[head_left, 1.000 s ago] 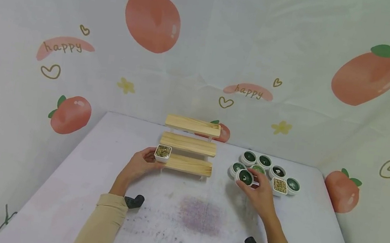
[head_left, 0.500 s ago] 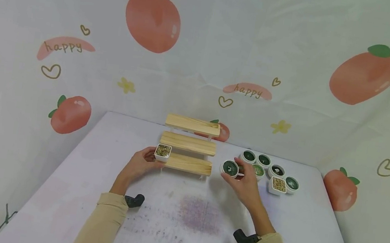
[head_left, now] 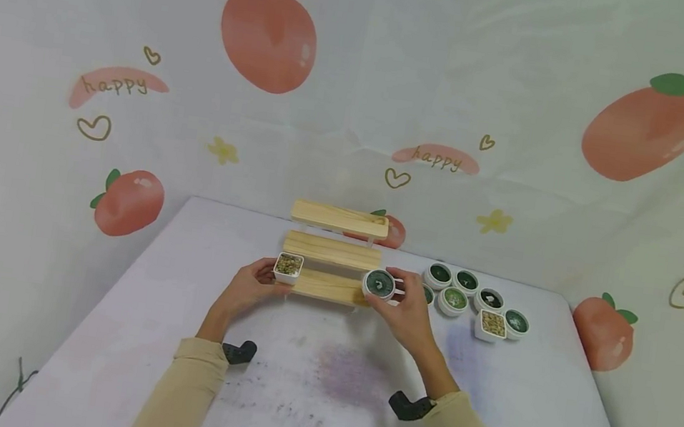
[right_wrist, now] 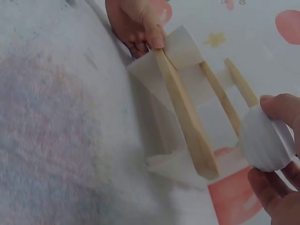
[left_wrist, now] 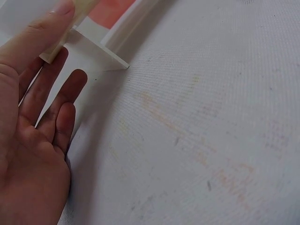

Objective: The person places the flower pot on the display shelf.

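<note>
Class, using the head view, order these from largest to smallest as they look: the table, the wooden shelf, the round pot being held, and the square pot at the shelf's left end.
1. Table
2. Wooden shelf
3. Round pot and square pot: too alike to rank; nearness to the camera may mislead.

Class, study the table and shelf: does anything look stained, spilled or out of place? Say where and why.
Yes: a purple smudge marks the table in front of the shelf. It looks odd against the paler surface around it, though what made it is unclear. No spill shows around the pots.
</note>
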A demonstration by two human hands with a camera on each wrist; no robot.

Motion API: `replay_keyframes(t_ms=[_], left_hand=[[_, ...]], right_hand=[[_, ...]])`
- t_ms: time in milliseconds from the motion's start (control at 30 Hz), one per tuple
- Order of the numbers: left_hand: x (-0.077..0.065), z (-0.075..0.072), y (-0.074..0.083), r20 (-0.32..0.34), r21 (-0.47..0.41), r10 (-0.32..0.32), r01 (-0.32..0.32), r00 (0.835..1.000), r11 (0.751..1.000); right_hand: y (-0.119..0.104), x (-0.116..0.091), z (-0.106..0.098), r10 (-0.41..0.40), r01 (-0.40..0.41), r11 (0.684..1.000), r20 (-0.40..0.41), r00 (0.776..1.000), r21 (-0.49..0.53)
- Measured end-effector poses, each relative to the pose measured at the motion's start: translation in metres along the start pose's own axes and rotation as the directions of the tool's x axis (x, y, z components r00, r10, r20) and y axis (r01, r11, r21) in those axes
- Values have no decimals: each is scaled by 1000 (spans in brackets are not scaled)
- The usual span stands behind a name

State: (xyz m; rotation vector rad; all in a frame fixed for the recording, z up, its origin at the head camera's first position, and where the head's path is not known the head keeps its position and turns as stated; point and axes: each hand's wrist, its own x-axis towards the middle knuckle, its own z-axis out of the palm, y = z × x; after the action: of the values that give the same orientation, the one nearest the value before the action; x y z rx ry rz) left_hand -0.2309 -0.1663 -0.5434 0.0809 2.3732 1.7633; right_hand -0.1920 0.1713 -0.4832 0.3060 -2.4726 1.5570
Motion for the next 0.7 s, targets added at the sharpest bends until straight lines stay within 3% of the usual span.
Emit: replay_keyframes(t_ms=[200, 367, 700], left_hand=[[2, 4, -1, -15, -10, -33, 33, 999, 999], [2, 2, -1, -3, -15, -23, 23, 1000, 1000], [1, 2, -1, -2, -21, -18, 18, 1000, 1000]], right_hand=[[-4, 4, 12, -4, 3, 1000, 31, 1000, 27], [-10, 10, 25, 14, -16, 999, 38, 999, 51], [-19, 14, 48, -45, 38, 994, 72, 996, 103]])
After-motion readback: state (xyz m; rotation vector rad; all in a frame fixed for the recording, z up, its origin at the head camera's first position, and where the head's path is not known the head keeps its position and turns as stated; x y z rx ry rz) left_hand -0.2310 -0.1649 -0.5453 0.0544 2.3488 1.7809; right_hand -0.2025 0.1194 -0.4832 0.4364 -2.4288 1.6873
